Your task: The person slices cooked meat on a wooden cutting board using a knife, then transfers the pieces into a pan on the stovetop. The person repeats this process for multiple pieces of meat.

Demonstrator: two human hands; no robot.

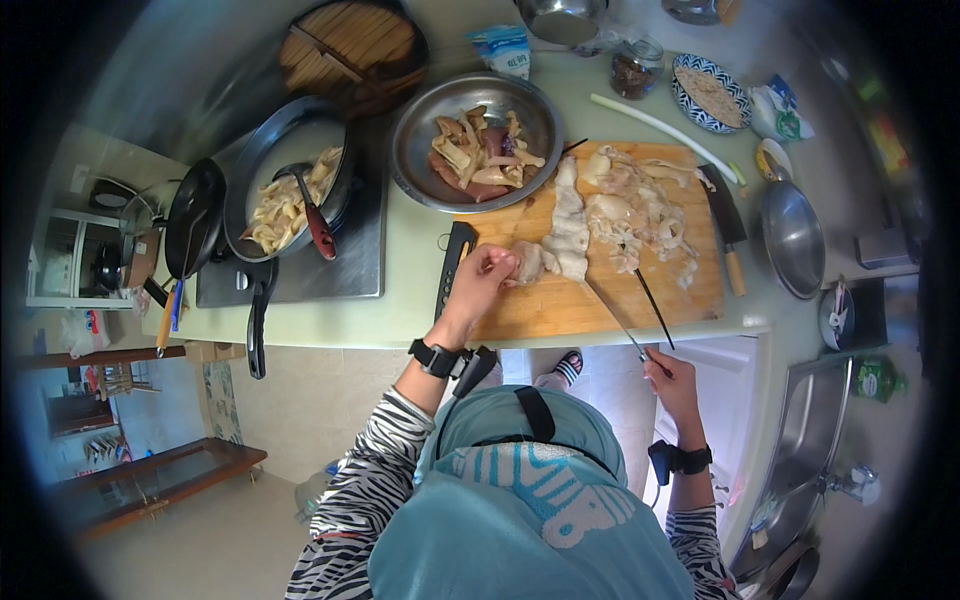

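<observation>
My left hand (484, 279) pinches the near left end of a pale, soft strip of raw meat or offal (568, 225) on the wooden cutting board (517, 315). In my right hand (675, 381) is a slim metal tool (613, 319), whose tip reaches the strip's lower edge. Its exact kind is unclear. Right of the strip spreads a heap of similar pale, wet pieces (637, 206). A dark stick (654, 307) pokes out from under the heap, over the board's front edge. A steel basin (551, 112) behind the board holds pale and dark red meat pieces (484, 157).
Left stands a wok (300, 124) on the stove, with food and a red-handled ladle (316, 221) inside. A cleaver (724, 210) lies along the board's right side. A leek stalk (660, 135), patterned bowl (739, 116) and steel bowl (793, 240) sit nearby.
</observation>
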